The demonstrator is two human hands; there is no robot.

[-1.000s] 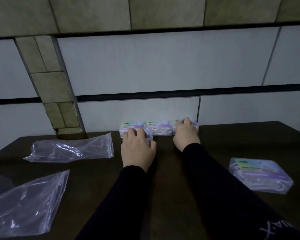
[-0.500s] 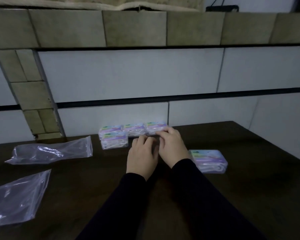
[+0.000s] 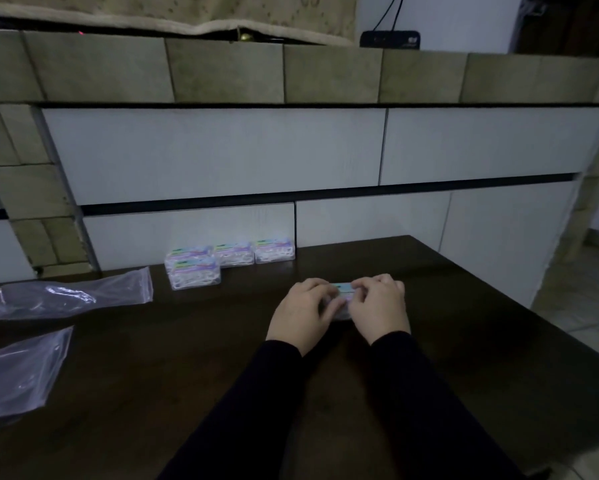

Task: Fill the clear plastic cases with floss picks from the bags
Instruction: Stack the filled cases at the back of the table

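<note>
Both hands rest on one clear plastic case (image 3: 343,295) of floss picks with a pastel label, lying on the dark table (image 3: 464,341). My left hand (image 3: 303,311) covers its left end and my right hand (image 3: 381,308) its right end, so most of it is hidden. Several filled cases stand by the wall: one in front (image 3: 194,277), one partly behind it (image 3: 187,252), a middle one (image 3: 234,253) and a right one (image 3: 274,250). Two clear zip bags lie at the left, one farther back (image 3: 73,296) and one nearer (image 3: 17,372); both look empty.
A tiled wall (image 3: 222,154) rises right behind the row of cases. The table's right edge runs diagonally at the right, with tiled floor (image 3: 582,292) beyond it. A dark box with a cable (image 3: 390,39) sits on the ledge above.
Both hands left the row of cases at the wall and moved right onto the single case. The camera view has shifted up and to the right.
</note>
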